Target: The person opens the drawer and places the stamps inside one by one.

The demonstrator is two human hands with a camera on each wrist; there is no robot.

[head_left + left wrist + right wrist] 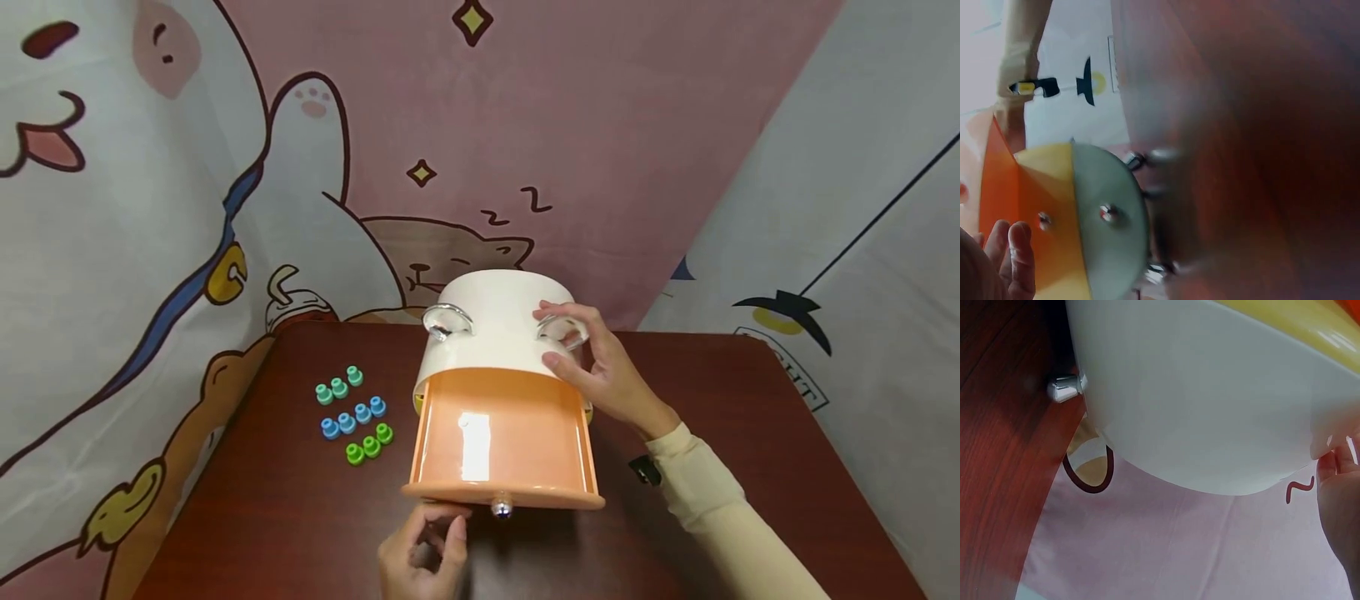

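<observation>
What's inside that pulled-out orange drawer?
In the visible part of the drawer, I see only a bright reflection, no loose items. Its back runs beneath the white box, so whatever is there stays hidden.

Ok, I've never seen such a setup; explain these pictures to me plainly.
There's no machine here, just a person's two bare hands. The wide picture comes from a camera on the head; the two smaller ones come from cameras on the left and right wrists. On the dark red-brown table stands a white rounded case, its glossy peach-orange drawer open. Left of it in the head view are small round pegs in rows: three teal pegs, four blue pegs and three lime green pegs. The right hand holds the case around a clear ring. The left hand is at the drawer's front edge, holding nothing I can see.
</observation>
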